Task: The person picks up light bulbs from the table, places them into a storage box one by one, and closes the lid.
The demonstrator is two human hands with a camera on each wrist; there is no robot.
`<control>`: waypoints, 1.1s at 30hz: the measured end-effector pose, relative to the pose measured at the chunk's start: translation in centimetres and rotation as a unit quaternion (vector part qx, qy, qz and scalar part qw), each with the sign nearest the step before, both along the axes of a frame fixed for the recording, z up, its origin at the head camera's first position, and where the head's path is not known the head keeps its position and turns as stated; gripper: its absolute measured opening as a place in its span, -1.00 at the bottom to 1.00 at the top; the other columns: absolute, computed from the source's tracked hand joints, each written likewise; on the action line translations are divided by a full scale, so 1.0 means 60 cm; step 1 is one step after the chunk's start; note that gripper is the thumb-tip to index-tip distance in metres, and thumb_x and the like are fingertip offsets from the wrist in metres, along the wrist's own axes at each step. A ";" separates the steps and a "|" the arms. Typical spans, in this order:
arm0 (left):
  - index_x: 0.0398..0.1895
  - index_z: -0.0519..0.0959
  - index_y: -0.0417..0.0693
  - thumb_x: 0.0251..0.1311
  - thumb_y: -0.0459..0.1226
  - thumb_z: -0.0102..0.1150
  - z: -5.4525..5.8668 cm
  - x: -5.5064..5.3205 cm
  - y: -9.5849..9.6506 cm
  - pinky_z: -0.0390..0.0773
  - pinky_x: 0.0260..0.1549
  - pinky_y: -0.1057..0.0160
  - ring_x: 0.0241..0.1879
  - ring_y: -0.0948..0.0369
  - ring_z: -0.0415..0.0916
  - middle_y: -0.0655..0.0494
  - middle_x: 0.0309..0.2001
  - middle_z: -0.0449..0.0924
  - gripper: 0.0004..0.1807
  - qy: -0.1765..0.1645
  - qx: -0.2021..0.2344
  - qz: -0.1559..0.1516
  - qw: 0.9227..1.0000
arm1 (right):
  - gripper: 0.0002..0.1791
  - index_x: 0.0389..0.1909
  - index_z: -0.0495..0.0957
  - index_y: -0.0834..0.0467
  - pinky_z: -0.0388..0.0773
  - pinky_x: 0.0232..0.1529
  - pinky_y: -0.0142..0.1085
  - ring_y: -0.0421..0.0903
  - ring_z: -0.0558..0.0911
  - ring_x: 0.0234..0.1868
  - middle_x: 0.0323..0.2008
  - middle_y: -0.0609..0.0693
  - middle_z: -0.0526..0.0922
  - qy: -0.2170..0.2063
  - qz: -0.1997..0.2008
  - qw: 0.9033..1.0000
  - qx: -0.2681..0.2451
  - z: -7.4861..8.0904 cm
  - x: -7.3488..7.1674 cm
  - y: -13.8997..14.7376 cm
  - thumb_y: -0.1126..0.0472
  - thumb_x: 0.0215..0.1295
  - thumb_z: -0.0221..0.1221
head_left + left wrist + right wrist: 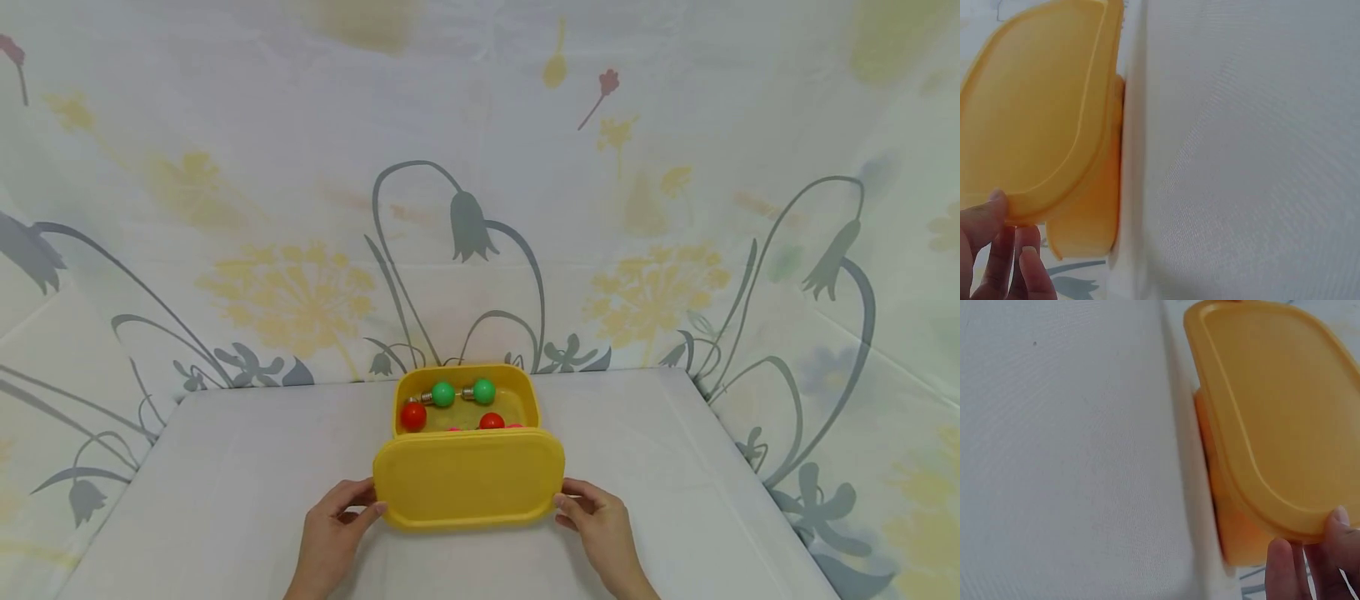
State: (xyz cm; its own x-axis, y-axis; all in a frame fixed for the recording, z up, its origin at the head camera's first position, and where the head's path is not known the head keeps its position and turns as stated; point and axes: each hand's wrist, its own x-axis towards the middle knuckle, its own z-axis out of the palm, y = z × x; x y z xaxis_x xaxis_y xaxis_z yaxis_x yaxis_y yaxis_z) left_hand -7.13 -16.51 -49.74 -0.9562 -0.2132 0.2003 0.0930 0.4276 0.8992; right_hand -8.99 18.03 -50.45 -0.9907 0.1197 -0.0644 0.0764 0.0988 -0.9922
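Both hands hold a yellow lid (468, 481) tilted up in front of a yellow box (525, 400). My left hand (335, 527) pinches the lid's left edge between thumb and fingers, and my right hand (597, 527) pinches its right edge. Inside the box lie small bulbs with round tops: a green bulb (443, 394), another green bulb (483, 391), a red bulb (413, 416) and a second red bulb (491, 421). Bits of pink show just above the lid, which hides the front of the box. In the left wrist view, the thumb (988, 215) presses the lid's face.
A white cloth (247, 467) covers the table under the box. Behind it hangs a pale curtain (480, 100) printed with grey and yellow flowers, close to the box's far side.
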 end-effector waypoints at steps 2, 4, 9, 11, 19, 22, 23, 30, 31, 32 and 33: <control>-0.05 0.71 -0.09 0.00 -0.46 0.45 -0.002 0.001 0.001 0.59 -0.34 0.35 -0.28 0.33 0.60 0.20 -0.28 0.65 -0.62 0.012 0.002 -0.006 1.000 | -0.71 -0.02 0.63 0.41 0.66 -0.22 -0.24 -0.10 0.70 -0.24 -0.11 0.19 0.67 0.000 -0.002 1.000 0.001 0.001 -0.001 0.000 0.40 0.25 0.30; -0.01 0.69 -0.10 -0.01 -0.46 0.46 -0.002 0.001 0.002 0.59 -0.34 0.36 -0.29 0.33 0.60 0.19 -0.27 0.64 -0.58 0.011 0.003 -0.004 1.000 | -0.70 -0.01 0.62 0.43 0.66 -0.21 -0.23 -0.09 0.70 -0.24 -0.11 0.18 0.67 -0.007 -0.002 1.000 -0.003 0.000 -0.001 -0.001 0.41 0.26 0.28; 0.10 0.62 -0.07 0.05 -0.38 0.46 0.004 -0.001 0.006 0.56 -0.29 0.39 -0.25 0.31 0.59 0.11 -0.21 0.64 -0.52 -0.034 0.025 0.008 0.999 | -0.67 0.05 0.59 0.44 0.66 -0.21 -0.21 -0.07 0.70 -0.20 -0.10 0.17 0.67 -0.020 -0.001 1.000 -0.018 -0.001 -0.001 -0.003 0.41 0.29 0.25; 0.13 0.60 -0.06 0.07 -0.36 0.45 0.006 -0.001 0.006 0.57 -0.27 0.40 -0.24 0.30 0.59 0.08 -0.19 0.64 -0.51 -0.049 0.038 0.010 0.998 | -0.65 0.08 0.57 0.44 0.66 -0.20 -0.20 -0.06 0.69 -0.19 -0.11 0.17 0.66 -0.019 0.000 0.999 -0.028 -0.001 -0.001 -0.003 0.42 0.29 0.25; 0.13 0.61 -0.06 0.10 -0.40 0.42 0.005 -0.002 0.006 0.59 -0.25 0.40 -0.24 0.29 0.59 0.01 -0.14 0.64 -0.52 -0.052 0.071 0.011 0.996 | -0.49 0.20 0.52 0.35 0.65 -0.17 -0.20 -0.06 0.69 -0.16 -0.09 0.20 0.62 -0.003 0.020 0.998 -0.061 0.003 0.005 -0.002 0.46 0.19 0.31; 0.10 0.63 -0.09 0.09 -0.41 0.42 0.004 -0.002 0.006 0.59 -0.27 0.40 -0.25 0.30 0.59 0.00 -0.15 0.64 -0.55 -0.040 0.077 0.011 0.996 | -0.47 0.20 0.51 0.36 0.65 -0.15 -0.20 -0.05 0.69 -0.15 -0.07 0.23 0.60 0.005 0.027 0.997 -0.072 0.004 0.005 -0.001 0.49 0.15 0.32; 0.08 0.64 -0.10 0.09 -0.42 0.42 0.004 -0.002 0.006 0.59 -0.28 0.40 -0.25 0.31 0.60 0.00 -0.15 0.65 -0.57 -0.034 0.080 0.011 0.996 | -0.47 0.19 0.51 0.37 0.65 -0.15 -0.20 -0.04 0.69 -0.15 -0.06 0.23 0.60 0.005 0.028 0.997 -0.076 0.005 0.005 -0.002 0.51 0.14 0.32; -0.05 0.69 -0.08 0.08 -0.42 0.43 -0.004 -0.002 0.004 0.58 -0.30 0.39 -0.26 0.33 0.61 0.08 -0.14 0.67 -0.68 0.001 0.050 0.001 0.999 | -0.47 0.18 0.49 0.43 0.65 -0.15 -0.21 -0.05 0.69 -0.16 -0.04 0.23 0.60 0.009 0.030 0.997 -0.072 0.006 0.004 -0.002 0.50 0.15 0.32; -0.07 0.70 -0.04 0.07 -0.42 0.43 -0.005 -0.002 0.003 0.58 -0.30 0.39 -0.26 0.33 0.60 0.12 -0.14 0.67 -0.68 0.004 0.042 -0.002 0.999 | -0.47 0.18 0.50 0.43 0.65 -0.15 -0.22 -0.05 0.69 -0.16 -0.03 0.23 0.60 0.008 0.029 0.997 -0.071 0.006 0.004 -0.002 0.50 0.15 0.32; -0.09 0.71 0.00 0.07 -0.42 0.43 -0.006 -0.002 0.003 0.58 -0.30 0.38 -0.25 0.33 0.60 0.16 -0.14 0.67 -0.69 0.008 0.033 -0.007 0.999 | -0.48 0.18 0.50 0.43 0.65 -0.15 -0.22 -0.06 0.69 -0.16 -0.03 0.23 0.61 0.008 0.028 0.997 -0.069 0.007 0.004 -0.002 0.49 0.15 0.32; -0.11 0.71 0.03 0.06 -0.43 0.44 -0.008 -0.002 0.002 0.58 -0.31 0.37 -0.24 0.32 0.60 0.20 -0.14 0.66 -0.68 0.012 0.025 -0.012 1.000 | -0.49 0.17 0.52 0.42 0.65 -0.15 -0.23 -0.06 0.69 -0.16 -0.02 0.23 0.61 0.009 0.026 0.997 -0.065 0.007 0.004 -0.002 0.49 0.15 0.33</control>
